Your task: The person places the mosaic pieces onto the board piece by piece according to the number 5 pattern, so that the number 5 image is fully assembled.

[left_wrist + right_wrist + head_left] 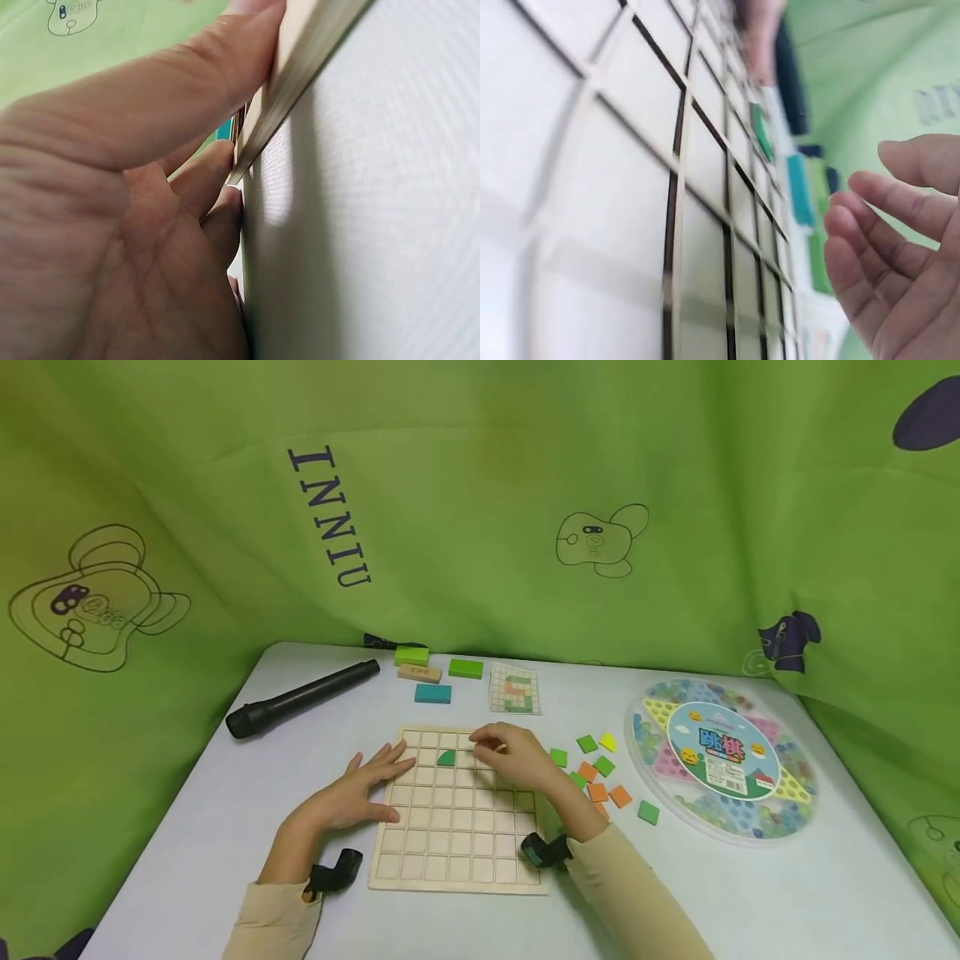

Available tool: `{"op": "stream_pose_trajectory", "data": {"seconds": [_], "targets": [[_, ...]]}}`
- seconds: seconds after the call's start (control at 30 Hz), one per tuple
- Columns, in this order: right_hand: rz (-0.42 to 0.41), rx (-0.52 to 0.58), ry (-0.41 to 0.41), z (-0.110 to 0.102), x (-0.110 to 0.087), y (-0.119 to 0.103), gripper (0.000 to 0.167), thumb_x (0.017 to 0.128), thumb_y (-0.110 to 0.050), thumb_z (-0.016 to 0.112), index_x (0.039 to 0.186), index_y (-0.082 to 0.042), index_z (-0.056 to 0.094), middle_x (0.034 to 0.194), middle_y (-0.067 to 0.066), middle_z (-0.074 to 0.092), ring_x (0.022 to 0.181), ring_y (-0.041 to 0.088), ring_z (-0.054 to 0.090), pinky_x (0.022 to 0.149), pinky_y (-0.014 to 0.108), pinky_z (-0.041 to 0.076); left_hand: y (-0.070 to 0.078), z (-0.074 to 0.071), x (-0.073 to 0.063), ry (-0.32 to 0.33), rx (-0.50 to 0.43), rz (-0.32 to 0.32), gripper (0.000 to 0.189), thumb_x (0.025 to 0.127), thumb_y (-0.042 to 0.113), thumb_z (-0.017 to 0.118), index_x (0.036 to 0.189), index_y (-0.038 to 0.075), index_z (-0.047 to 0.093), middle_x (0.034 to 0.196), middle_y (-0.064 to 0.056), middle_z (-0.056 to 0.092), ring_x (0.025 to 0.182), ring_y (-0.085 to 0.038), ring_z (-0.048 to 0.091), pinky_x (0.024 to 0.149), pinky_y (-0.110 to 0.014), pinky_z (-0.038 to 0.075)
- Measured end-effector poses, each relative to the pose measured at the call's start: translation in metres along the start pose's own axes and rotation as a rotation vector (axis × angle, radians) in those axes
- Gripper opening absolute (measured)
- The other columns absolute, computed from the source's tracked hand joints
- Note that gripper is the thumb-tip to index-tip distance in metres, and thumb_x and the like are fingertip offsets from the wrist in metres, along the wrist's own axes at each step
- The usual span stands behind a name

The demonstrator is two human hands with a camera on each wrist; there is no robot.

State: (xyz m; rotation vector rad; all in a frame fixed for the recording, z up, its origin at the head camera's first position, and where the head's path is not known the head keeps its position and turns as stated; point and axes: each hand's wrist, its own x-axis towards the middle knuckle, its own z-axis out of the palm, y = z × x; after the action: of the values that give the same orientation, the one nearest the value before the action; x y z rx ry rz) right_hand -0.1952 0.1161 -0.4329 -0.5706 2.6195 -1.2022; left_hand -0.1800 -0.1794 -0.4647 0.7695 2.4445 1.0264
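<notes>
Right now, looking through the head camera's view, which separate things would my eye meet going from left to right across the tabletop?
Black microphone → green quarter-circle piece on the grid board → right hand → yellow piece → round game box.

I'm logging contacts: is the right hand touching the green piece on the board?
Apart. The head view shows a strip of bare board between the right hand and the green piece.
</notes>
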Motion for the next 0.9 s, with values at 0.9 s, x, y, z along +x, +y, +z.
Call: {"op": "stream_pose_trajectory", "data": {"seconds": [0.9], "targets": [[-0.027,-0.269,-0.022,-0.085,-0.082,0.105,0.031,0.084,0.005,0.062,0.107,-0.014,0.069,0.11,0.003,0.06,0.099,0.021,0.058,0.083,0.037,0.051,-0.001,0.004,-0.002,0.011,0.006,0.016,0.083,0.078,0.036,0.073,0.147,0.009,0.036,0.158,-0.017,0.013,0.145,-0.042,0.003,0.112,-0.063,-0.011]]}}
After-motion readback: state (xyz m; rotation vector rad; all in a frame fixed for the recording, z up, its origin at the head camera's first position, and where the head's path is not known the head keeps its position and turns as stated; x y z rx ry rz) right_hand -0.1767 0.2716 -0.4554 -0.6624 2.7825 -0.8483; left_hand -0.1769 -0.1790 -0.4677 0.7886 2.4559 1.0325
